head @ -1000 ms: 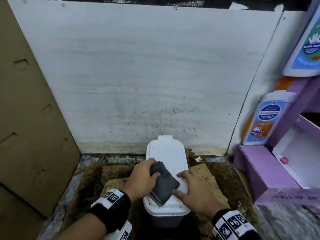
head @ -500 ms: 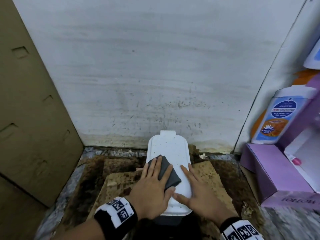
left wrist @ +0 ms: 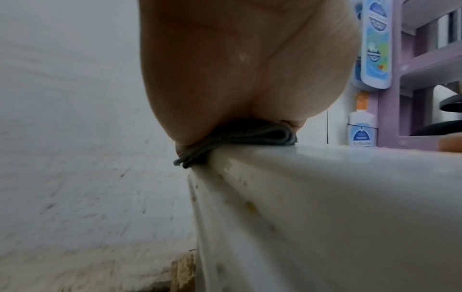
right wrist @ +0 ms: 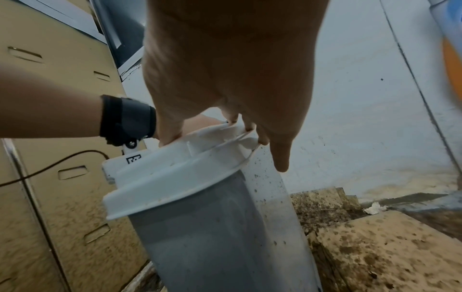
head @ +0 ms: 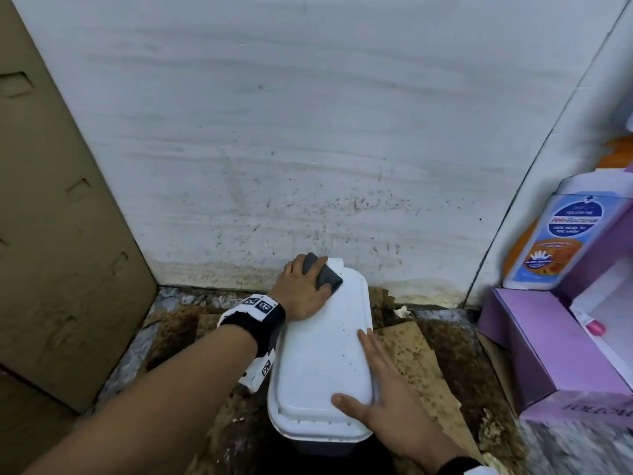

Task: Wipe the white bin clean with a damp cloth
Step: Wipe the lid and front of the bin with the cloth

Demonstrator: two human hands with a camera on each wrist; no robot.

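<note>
The lid [head: 322, 354] is being wiped; the cloth [head: 322, 274] is pressed at its 12 o'clock end by the left hand [head: 301, 289], fingers curled over it; the right hand [head: 387, 402] lies flat, steadying at 4 o'clock; a stroke toward 6 o'clock seems due, where specks remain.

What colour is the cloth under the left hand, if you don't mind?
The cloth is dark grey, clearest in the head view.
</note>
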